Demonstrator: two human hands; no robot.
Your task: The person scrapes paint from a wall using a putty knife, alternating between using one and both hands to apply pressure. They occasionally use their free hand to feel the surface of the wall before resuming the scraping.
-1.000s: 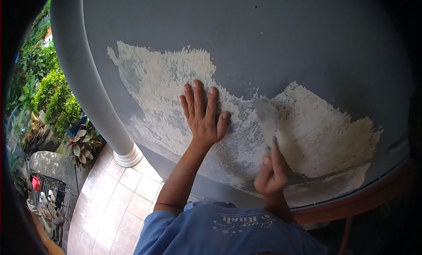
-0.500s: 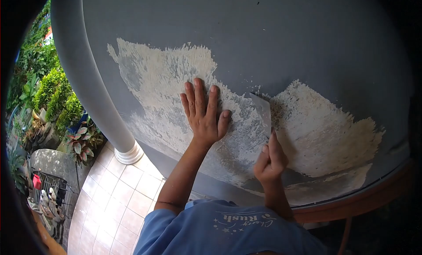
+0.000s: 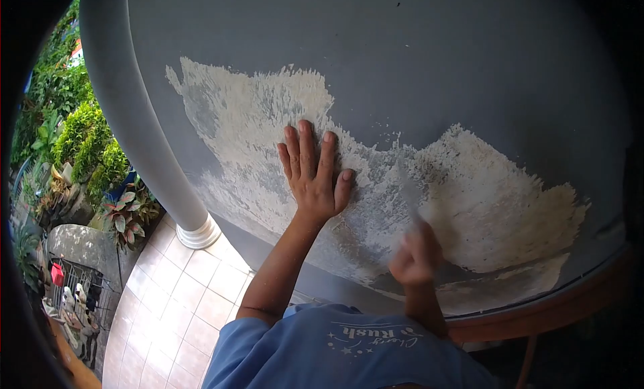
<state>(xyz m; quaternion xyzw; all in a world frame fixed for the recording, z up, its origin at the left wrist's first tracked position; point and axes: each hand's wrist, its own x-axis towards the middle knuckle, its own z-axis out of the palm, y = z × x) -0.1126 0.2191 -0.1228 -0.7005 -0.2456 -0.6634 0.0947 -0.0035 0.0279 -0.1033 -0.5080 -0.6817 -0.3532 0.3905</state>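
Note:
My left hand [image 3: 314,177] lies flat with spread fingers on the grey wall [image 3: 402,67], over a pale patch [image 3: 261,100] where the paint is scraped away. To its right, my right hand [image 3: 416,255] is closed round the handle of a putty knife [image 3: 409,187]. Motion smears both this hand and the blade, which points up the wall over the ragged edge of the bare area. A second whitish scraped patch [image 3: 496,201] spreads to the right of the knife. Small paint flakes cling near the blade's tip.
A grey round column [image 3: 147,120] with a white base [image 3: 198,233] stands at the left, on a tiled floor [image 3: 181,302]. Beyond it are green plants [image 3: 87,134] and a wire rack [image 3: 80,292]. A reddish-brown ledge [image 3: 537,318] runs along the lower right.
The putty knife blade has turned and shifted slightly to the right and down, and it and my right hand are now blurred. My left hand keeps its place on the wall.

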